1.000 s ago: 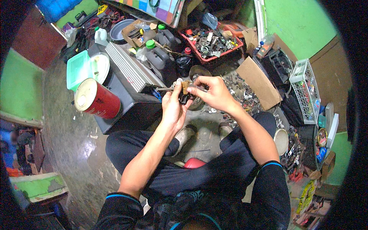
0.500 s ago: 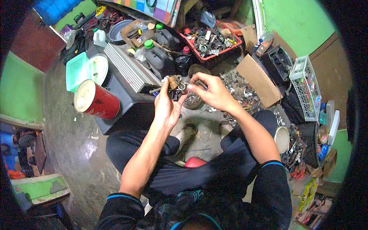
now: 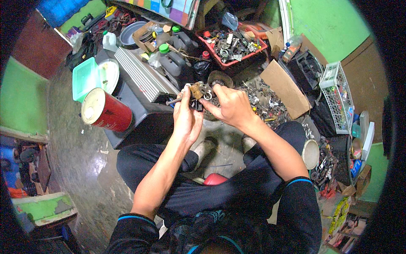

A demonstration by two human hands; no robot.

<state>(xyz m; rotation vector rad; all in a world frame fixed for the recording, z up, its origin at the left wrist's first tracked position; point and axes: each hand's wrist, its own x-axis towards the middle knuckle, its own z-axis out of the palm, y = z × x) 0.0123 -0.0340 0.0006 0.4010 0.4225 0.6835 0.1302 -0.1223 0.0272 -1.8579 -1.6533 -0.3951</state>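
My left hand (image 3: pixel 187 122) is closed around a small bunch of metal parts: a brass-coloured block (image 3: pixel 196 91), a pale ring (image 3: pixel 207 96) and a dark piece (image 3: pixel 196 105) below them. A long thin bolt or rod (image 3: pixel 173 101) sticks out leftward past the thumb. Close on the right is my right hand (image 3: pixel 233 106), its thumb stretched toward these parts and its index finger apart from the thumb. The other fingers are mostly hidden, and no held thing shows there. Just beyond both hands stands a round metal container (image 3: pixel 220 78), partly covered by them.
Loose screws and small hardware (image 3: pixel 266 99) lie on the floor at right beside a cardboard sheet (image 3: pixel 286 89). A red crate (image 3: pixel 232 64) of parts stands ahead. At left, a red can (image 3: pixel 111 112) sits on a dark box near grey jugs (image 3: pixel 175 63). My knees flank the hands.
My right hand has shifted slightly and turned, its thumb and index finger now spread. The rod in my left hand sticks out more visibly to the left.
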